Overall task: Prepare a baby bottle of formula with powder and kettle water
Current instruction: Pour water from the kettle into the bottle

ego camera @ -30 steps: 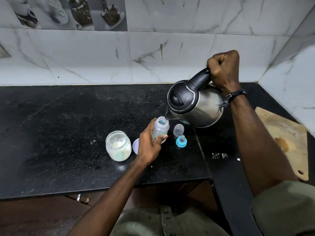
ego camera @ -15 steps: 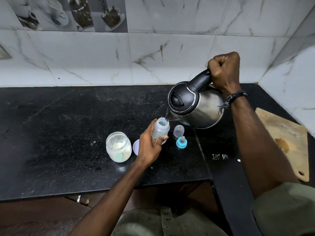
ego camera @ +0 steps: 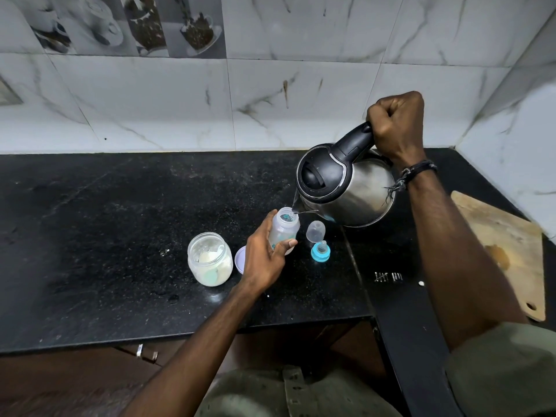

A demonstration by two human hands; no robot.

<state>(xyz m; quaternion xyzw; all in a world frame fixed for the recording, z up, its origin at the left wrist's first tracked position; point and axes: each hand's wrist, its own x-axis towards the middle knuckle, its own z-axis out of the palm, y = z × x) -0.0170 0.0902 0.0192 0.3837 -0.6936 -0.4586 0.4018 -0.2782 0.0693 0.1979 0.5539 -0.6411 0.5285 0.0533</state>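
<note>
A clear baby bottle (ego camera: 285, 226) stands open-topped on the black counter (ego camera: 105, 236), and my left hand (ego camera: 264, 258) grips its body. My right hand (ego camera: 395, 126) is clenched round the black handle of a steel kettle (ego camera: 346, 188). The kettle is tilted left with its spout just over the bottle's mouth, and a thin stream of water runs in. A glass jar (ego camera: 210, 259) of white powder stands open to the left of my left hand. The clear bottle cap (ego camera: 316, 231) and the blue teat ring (ego camera: 320, 251) lie just right of the bottle.
A pale jar lid (ego camera: 239, 259) lies between the jar and my left hand. A wooden cutting board (ego camera: 508, 251) lies on the right wing of the counter. Marble-tiled walls close the back and right side. The counter's front edge runs below my forearm.
The view has shifted slightly. The kettle stays tilted over the bottle and both hands keep their hold.
</note>
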